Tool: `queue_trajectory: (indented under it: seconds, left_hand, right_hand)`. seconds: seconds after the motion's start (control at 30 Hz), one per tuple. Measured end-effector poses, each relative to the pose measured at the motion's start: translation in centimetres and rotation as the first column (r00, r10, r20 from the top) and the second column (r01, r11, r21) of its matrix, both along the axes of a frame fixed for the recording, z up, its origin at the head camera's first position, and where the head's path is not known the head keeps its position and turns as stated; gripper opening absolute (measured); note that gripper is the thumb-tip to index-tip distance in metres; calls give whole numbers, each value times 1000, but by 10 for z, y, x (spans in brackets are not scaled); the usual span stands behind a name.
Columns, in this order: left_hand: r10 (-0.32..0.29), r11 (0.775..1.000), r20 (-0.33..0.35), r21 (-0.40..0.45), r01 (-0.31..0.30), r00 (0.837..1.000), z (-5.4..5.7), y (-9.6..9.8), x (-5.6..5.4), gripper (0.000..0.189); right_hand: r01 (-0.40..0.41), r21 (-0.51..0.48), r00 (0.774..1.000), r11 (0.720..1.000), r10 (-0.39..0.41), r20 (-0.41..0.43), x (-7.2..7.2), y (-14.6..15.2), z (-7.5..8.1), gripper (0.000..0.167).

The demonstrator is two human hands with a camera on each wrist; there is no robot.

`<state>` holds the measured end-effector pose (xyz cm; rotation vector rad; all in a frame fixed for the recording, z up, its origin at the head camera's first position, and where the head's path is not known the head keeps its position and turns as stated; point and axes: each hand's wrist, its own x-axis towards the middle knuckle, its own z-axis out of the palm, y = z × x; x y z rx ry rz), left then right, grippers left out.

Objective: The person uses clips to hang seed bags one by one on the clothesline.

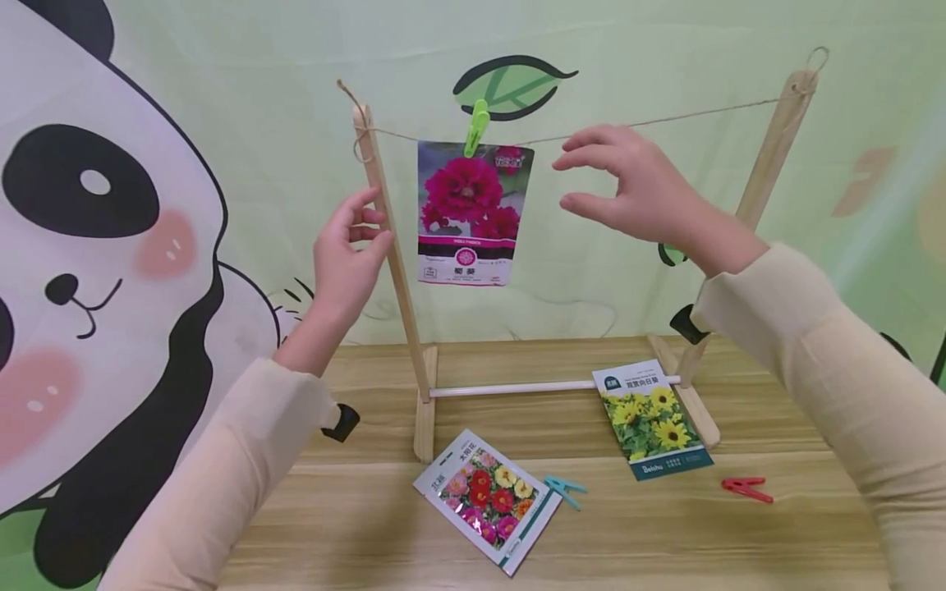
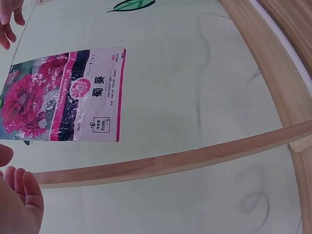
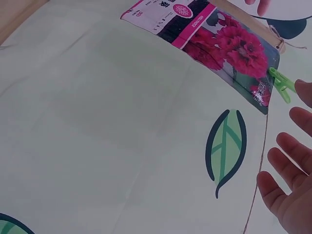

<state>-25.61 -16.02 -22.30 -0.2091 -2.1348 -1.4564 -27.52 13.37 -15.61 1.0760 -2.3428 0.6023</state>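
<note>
A hollyhock seed packet [image 1: 467, 215] with magenta flowers hangs from a thin twine [image 1: 695, 115], clipped at its top by a green clothespin [image 1: 476, 129]. My right hand [image 1: 628, 176] is held in the air just right of the packet, its fingers parted and nothing between them. In the right wrist view those fingers [image 3: 287, 151] lie beside the twine and near the clothespin. To the packet's left, my left hand [image 1: 351, 246] is by the left wooden post [image 1: 395, 271], fingers loosely bent and holding nothing; whether it touches the post cannot be told.
On the wooden table [image 1: 355, 525] lie a packet with multicoloured flowers [image 1: 488, 501], a sunflower packet [image 1: 654, 420], a blue clothespin [image 1: 565, 490] and a red clothespin [image 1: 747, 489]. A white rod [image 1: 517, 387] joins the stand's posts low down. A panda-printed cloth [image 1: 296, 49] hangs behind.
</note>
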Motion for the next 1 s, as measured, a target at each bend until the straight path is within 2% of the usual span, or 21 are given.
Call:
queue_trajectory:
  seconds: [0.17, 0.53, 0.87, 1.0]
  left_hand:
    - [0, 1000, 14, -6, 0, 1000, -4, -2, 2, 43]
    - [-1, 1000, 28, -25, 1, 1000, -13, -5, 2, 44]
    - [3, 999, 40, -35, -1, 999, -17, -7, 3, 43]
    - [-1, 1000, 50, -29, 3, 999, -21, -8, 4, 44]
  right_hand:
    - [-18, -1, 1000, 1000, 18, -15, 0, 2, -5, 32]
    - [-23, -3, 1000, 1000, 23, 16, 2, 5, -15, 32]
    - [-40, -16, 999, 999, 40, 4, 5, 6, -21, 32]
    - [-56, -10, 998, 998, 55, -26, 8, 7, -26, 32]
